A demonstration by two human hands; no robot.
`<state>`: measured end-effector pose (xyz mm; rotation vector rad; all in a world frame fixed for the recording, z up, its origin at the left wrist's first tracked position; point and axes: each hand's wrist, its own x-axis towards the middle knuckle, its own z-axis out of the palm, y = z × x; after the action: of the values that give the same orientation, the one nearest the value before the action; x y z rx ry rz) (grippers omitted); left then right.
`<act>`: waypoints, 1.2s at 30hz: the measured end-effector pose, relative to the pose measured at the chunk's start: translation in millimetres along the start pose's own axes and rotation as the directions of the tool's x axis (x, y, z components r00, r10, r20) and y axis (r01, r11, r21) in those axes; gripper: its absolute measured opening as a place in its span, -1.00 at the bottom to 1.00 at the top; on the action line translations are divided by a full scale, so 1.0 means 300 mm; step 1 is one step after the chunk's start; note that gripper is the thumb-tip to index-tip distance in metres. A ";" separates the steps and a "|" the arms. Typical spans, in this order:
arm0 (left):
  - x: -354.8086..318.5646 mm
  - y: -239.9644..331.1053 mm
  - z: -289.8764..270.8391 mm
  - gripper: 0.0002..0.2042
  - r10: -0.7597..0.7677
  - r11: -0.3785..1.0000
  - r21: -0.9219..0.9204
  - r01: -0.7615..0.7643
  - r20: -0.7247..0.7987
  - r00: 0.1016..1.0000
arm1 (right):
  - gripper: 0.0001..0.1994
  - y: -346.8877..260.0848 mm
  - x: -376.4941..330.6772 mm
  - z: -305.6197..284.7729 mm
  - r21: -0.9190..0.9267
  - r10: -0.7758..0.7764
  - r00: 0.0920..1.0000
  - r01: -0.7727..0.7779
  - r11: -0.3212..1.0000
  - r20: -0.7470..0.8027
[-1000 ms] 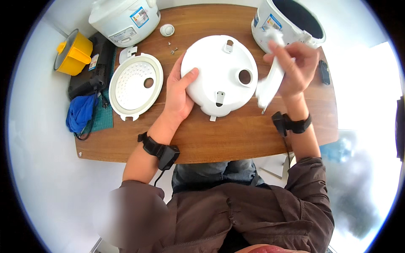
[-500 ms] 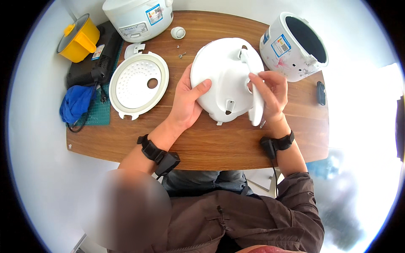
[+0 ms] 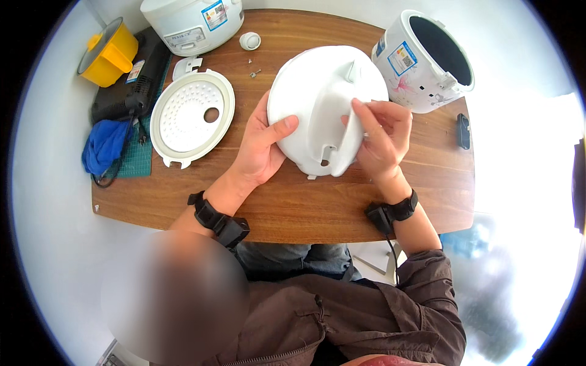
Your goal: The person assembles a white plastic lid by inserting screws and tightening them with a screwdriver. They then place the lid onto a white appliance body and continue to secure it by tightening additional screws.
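A white rice cooker lid [image 3: 296, 91] is held up over the middle of the table, its smooth outer side showing. My left hand [image 3: 261, 145] grips its left edge, thumb on top and the other fingers hidden beneath. Along the lid's right part runs a long white handle [image 3: 348, 143], lying over the cut-outs. My right hand [image 3: 386, 137] pinches this handle at its middle between thumb and bent fingers. Left of the lid lies a round inner lid plate [image 3: 183, 110] with dimples and one round hole.
A flowered cooker body [image 3: 397, 79] stands at the back right, another rice cooker [image 3: 195, 27] at the back left. Small screws [image 3: 254, 74] and a round white cap [image 3: 249, 41] lie behind the lid. A yellow pot [image 3: 110, 58], blue cloth [image 3: 105, 146] and green mat [image 3: 141, 165] occupy the left.
The handle has swung left and down onto the lid, covering the openings seen before. My right hand moved with it; my left hand keeps its hold. The whole view has shifted slightly.
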<state>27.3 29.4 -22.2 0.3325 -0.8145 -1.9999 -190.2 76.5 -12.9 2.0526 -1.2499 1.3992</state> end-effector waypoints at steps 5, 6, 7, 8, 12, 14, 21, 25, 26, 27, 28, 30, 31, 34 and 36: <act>-0.009 0.015 0.011 -0.39 -0.014 0.999 -0.045 0.012 -0.043 0.999 | -0.37 -0.005 0.020 -0.004 -0.011 -0.016 0.994 0.018 1.000 0.106; -0.012 0.018 0.010 -0.39 -0.010 0.999 -0.047 0.008 -0.037 0.999 | -0.39 -0.010 0.022 -0.009 -0.010 0.001 0.992 0.000 1.000 0.124; -0.011 0.021 0.010 -0.40 -0.005 0.999 -0.049 0.003 -0.032 0.999 | -0.40 -0.010 0.024 -0.012 -0.008 0.018 0.990 -0.017 1.000 0.143; -0.009 0.023 0.008 -0.41 0.000 0.999 -0.052 -0.001 -0.027 1.000 | -0.42 -0.009 0.028 -0.014 -0.007 0.035 0.986 -0.035 0.999 0.162; -0.011 0.004 -0.004 -0.44 -0.018 0.997 -0.081 0.013 -0.058 0.998 | -0.52 0.008 0.017 -0.019 0.069 0.043 0.982 -0.056 0.996 0.185; -0.010 0.003 -0.007 -0.44 -0.014 0.998 -0.065 0.010 -0.052 0.999 | -0.55 0.013 0.018 -0.020 0.093 0.041 0.984 -0.058 0.994 0.174; -0.003 0.026 -0.018 -0.44 0.034 0.999 -0.029 -0.036 -0.055 0.998 | 0.05 0.062 -0.029 0.013 0.035 0.292 0.942 -0.301 0.953 0.167; -0.004 0.028 -0.015 -0.41 0.071 0.997 0.009 -0.070 -0.039 0.997 | 0.30 0.058 -0.042 0.028 0.271 0.519 0.793 -0.601 0.752 0.319; -0.008 0.031 -0.015 -0.41 0.075 0.997 0.034 -0.074 -0.038 0.996 | 0.30 0.042 -0.035 0.022 0.335 0.555 0.740 -0.669 0.663 0.379; -0.007 0.034 -0.015 -0.41 0.079 0.995 0.060 -0.077 -0.034 0.996 | 0.29 0.029 -0.026 0.019 0.391 0.582 0.686 -0.727 0.564 0.437; -0.007 0.033 -0.014 -0.37 0.082 0.995 0.059 -0.081 -0.011 0.997 | 0.29 0.032 -0.027 0.024 0.430 0.596 0.665 -0.746 0.508 0.450; -0.006 0.027 -0.011 -0.30 0.085 0.995 0.054 -0.086 0.037 0.996 | 0.29 0.044 -0.031 0.034 0.500 0.623 0.621 -0.773 0.390 0.475; -0.006 0.027 -0.004 -0.23 0.118 0.973 0.196 -0.124 0.044 0.992 | 0.29 0.041 -0.038 0.038 0.514 0.644 0.618 -0.770 0.378 0.451; 0.004 0.015 0.008 -0.01 0.221 0.799 0.558 -0.224 0.075 0.972 | 0.29 0.030 -0.045 0.048 0.522 0.695 0.614 -0.759 0.390 0.373; 0.010 -0.015 -0.011 0.15 0.295 0.630 0.733 -0.256 0.079 0.952 | 0.30 0.025 -0.034 0.044 0.481 0.715 0.621 -0.757 0.442 0.320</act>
<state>24.4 27.3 -27.5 0.6702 -1.5401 -1.2772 -190.4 68.0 -29.1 1.9417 -2.1450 2.3759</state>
